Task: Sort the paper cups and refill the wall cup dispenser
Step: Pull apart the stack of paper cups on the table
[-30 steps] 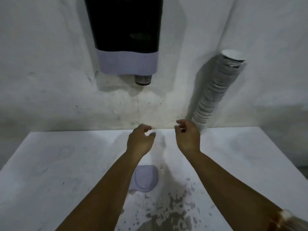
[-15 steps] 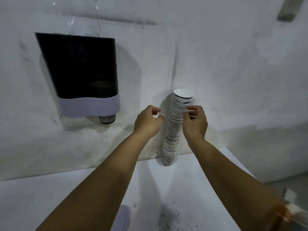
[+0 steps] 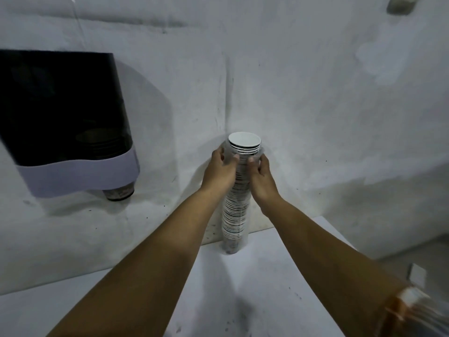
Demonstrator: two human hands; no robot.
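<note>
A tall stack of paper cups [image 3: 235, 215] in a clear plastic sleeve stands upside down on the white table [image 3: 279, 276], leaning into the wall corner. My left hand [image 3: 222, 170] and my right hand [image 3: 260, 176] are closed on the sleeve from either side, just below the stack's white top. The wall cup dispenser [image 3: 65, 125], dark with a pale lower band, hangs on the wall at the left. One cup [image 3: 119, 192] pokes out of its bottom opening, and a few cups show dimly inside.
The table's right edge drops to a grey floor at the right, where a small white object [image 3: 417, 273] lies. White walls meet in a corner right behind the stack. A wristband [image 3: 408, 310] sits on my right wrist.
The view swung up and right. Both hands rose from above the table to the cup stack and closed on its upper part. The stack now stands more upright.
</note>
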